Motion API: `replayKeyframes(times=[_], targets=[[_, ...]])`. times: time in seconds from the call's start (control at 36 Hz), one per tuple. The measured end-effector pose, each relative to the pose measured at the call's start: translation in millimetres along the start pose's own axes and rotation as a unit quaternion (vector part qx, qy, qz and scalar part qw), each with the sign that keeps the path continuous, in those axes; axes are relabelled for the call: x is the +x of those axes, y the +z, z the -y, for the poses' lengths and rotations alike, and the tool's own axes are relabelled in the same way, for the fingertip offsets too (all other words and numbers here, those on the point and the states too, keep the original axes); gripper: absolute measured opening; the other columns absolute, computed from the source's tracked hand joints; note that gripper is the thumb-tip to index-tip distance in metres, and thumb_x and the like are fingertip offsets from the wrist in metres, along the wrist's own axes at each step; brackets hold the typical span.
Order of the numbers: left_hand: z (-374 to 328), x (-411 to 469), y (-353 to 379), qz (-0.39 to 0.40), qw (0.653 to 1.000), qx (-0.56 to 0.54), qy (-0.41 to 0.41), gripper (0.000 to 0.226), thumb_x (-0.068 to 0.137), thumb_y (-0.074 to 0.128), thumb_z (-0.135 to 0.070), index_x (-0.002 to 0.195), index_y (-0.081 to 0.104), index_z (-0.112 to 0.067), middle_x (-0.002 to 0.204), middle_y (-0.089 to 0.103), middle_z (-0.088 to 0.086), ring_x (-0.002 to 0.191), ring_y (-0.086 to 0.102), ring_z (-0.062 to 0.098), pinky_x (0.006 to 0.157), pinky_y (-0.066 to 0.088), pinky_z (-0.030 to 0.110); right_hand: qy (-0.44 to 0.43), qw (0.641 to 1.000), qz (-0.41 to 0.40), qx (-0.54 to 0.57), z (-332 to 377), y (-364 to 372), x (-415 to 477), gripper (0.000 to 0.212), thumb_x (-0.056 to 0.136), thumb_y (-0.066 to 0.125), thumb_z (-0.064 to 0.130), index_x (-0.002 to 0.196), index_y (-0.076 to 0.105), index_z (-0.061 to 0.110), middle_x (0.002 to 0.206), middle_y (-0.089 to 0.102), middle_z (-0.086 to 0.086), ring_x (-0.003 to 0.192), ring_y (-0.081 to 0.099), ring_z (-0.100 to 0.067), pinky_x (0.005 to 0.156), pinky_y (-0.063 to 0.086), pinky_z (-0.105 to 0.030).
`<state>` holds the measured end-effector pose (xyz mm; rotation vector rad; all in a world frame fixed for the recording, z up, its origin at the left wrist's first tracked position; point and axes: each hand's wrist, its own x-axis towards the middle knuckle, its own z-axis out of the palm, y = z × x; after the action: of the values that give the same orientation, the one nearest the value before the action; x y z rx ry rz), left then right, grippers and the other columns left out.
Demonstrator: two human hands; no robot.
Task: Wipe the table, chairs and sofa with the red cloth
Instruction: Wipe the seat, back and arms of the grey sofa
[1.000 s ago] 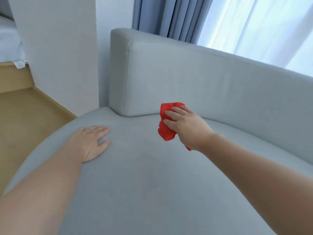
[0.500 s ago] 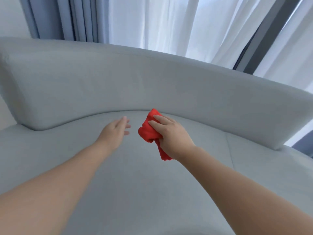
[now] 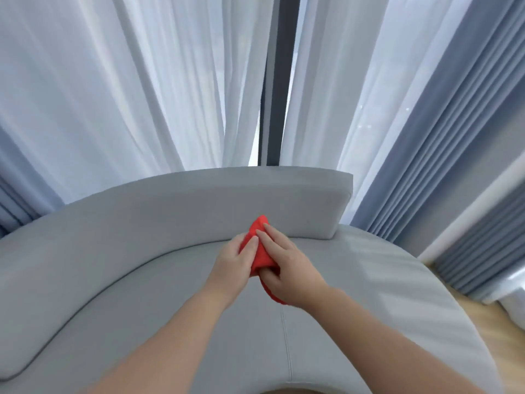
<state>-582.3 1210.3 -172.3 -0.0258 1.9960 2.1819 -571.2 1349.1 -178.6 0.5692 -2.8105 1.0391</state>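
A bunched red cloth (image 3: 260, 251) is held over the light grey curved sofa (image 3: 142, 280), close to where the seat meets the backrest (image 3: 199, 211). My right hand (image 3: 287, 268) grips the cloth from the right, fingers over its top. My left hand (image 3: 234, 263) closes on the cloth's left side. Most of the cloth is hidden between the two hands; a red tail hangs below my right wrist.
White sheer curtains (image 3: 127, 81) hang behind the sofa, split by a dark window post (image 3: 277, 81). Blue-grey drapes (image 3: 454, 180) fall at the right. The backrest ends at the right (image 3: 341, 206); wooden floor (image 3: 483, 331) shows beyond the seat's right edge.
The view has swung right along the sofa toward the backrest's right end. My left hand left the seat and came onto the cloth beside my right hand.
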Motion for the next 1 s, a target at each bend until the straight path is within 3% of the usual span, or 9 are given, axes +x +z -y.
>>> replayKeyframes(times=[0.11, 0.19, 0.33, 0.44, 0.53, 0.64, 0.78, 0.86, 1.0], targets=[[-35.2, 25.7, 43.8, 0.048, 0.997, 0.058, 0.019, 0.022, 0.098, 0.049, -0.026, 0.111, 0.065, -0.018, 0.108, 0.068, 0.009, 0.101, 0.065, 0.022, 0.084, 0.056, 0.042, 0.045, 0.998, -0.046, 0.021, -20.4, -52.6, 6.8, 0.069, 0.085, 0.062, 0.010, 0.148, 0.036, 0.022, 0.154, 0.023, 0.012, 0.143, 0.026, -0.013, 0.114, 0.025, -0.023], [-43.2, 49.1, 67.0, 0.073, 0.989, 0.120, 0.052, 0.021, 0.097, 0.052, -0.026, 0.109, 0.067, -0.018, 0.100, 0.070, 0.000, 0.094, 0.065, 0.014, 0.085, 0.054, 0.035, 0.066, 0.993, -0.093, 0.028, -44.9, -68.1, 11.4, 0.068, 0.083, 0.058, 0.000, 0.145, 0.042, 0.023, 0.151, 0.028, 0.014, 0.137, 0.037, -0.015, 0.111, 0.033, -0.026], [-36.3, 85.6, 97.1, 0.135, 0.971, 0.182, 0.082, 0.019, 0.096, 0.054, -0.021, 0.092, 0.070, -0.012, 0.056, 0.055, -0.016, 0.053, 0.047, 0.003, 0.054, 0.037, 0.019, 0.075, 0.984, -0.159, 0.022, -82.2, -72.5, 9.1, 0.068, 0.078, 0.054, -0.005, 0.142, 0.047, 0.017, 0.146, 0.038, 0.013, 0.109, 0.060, -0.023, 0.084, 0.048, -0.020], [-25.1, 115.6, 133.7, 0.178, 0.959, 0.207, 0.082, 0.015, 0.093, 0.059, -0.019, 0.084, 0.071, -0.016, 0.056, 0.057, 0.002, 0.053, 0.048, 0.014, 0.054, 0.041, 0.029, 0.108, 0.976, -0.190, 0.023, -127.8, -80.9, 4.8, 0.066, 0.078, 0.054, -0.001, 0.141, 0.049, 0.016, 0.143, 0.039, 0.015, 0.121, 0.053, -0.021, 0.094, 0.047, -0.027], [-14.8, 141.4, 169.2, 0.205, 0.948, 0.229, 0.078, 0.019, 0.092, 0.061, -0.017, 0.093, 0.070, -0.034, 0.078, 0.073, 0.003, 0.069, 0.065, 0.014, 0.070, 0.052, 0.029, 0.182, 0.964, -0.192, 0.037, -175.5, -92.8, 2.6, 0.063, 0.083, 0.057, -0.002, 0.142, 0.047, 0.017, 0.150, 0.036, 0.006, 0.131, 0.044, -0.019, 0.101, 0.034, -0.018], [15.4, 198.9, 210.4, 0.202, 0.891, 0.394, 0.100, 0.022, 0.093, 0.055, -0.026, 0.113, 0.066, -0.028, 0.104, 0.071, -0.012, 0.098, 0.064, 0.003, 0.090, 0.048, 0.026, 0.290, 0.936, -0.182, 0.080, -261.6, -106.2, 9.6, 0.060, 0.088, 0.052, 0.001, 0.142, 0.046, 0.026, 0.150, 0.033, 0.003, 0.128, 0.045, -0.018, 0.096, 0.033, -0.017], [55.2, 298.2, 267.6, 0.176, 0.783, 0.580, 0.142, 0.043, 0.097, 0.046, -0.029, 0.140, 0.045, -0.024, 0.143, 0.046, -0.008, 0.130, 0.043, 0.013, 0.104, 0.030, 0.024, 0.361, 0.889, -0.203, 0.192, -385.3, -120.7, 44.3, 0.061, 0.089, 0.049, 0.007, 0.146, 0.039, 0.028, 0.135, 0.049, 0.002, 0.117, 0.050, -0.017, 0.092, 0.036, -0.020], [78.1, 359.6, 300.0, 0.162, 0.743, 0.630, 0.160, 0.051, 0.098, 0.043, -0.030, 0.147, 0.032, -0.019, 0.154, 0.029, -0.001, 0.141, 0.025, 0.016, 0.114, 0.017, 0.028, 0.373, 0.855, -0.252, 0.260, -446.4, -127.7, 71.3, 0.052, 0.091, 0.047, 0.007, 0.137, 0.046, 0.031, 0.109, 0.058, 0.008, 0.095, 0.054, -0.011, 0.074, 0.040, -0.015], [110.9, 449.6, 334.1, 0.157, 0.671, 0.702, 0.181, 0.054, 0.101, 0.034, -0.027, 0.151, 0.019, -0.014, 0.159, 0.013, 0.003, 0.146, 0.008, 0.016, 0.117, 0.001, 0.028, 0.364, 0.835, -0.265, 0.317, -533.9, -114.2, 127.1, 0.036, 0.087, 0.045, 0.009, 0.112, 0.060, 0.032, 0.101, 0.064, 0.005, 0.094, 0.060, -0.015, 0.082, 0.047, -0.027]])
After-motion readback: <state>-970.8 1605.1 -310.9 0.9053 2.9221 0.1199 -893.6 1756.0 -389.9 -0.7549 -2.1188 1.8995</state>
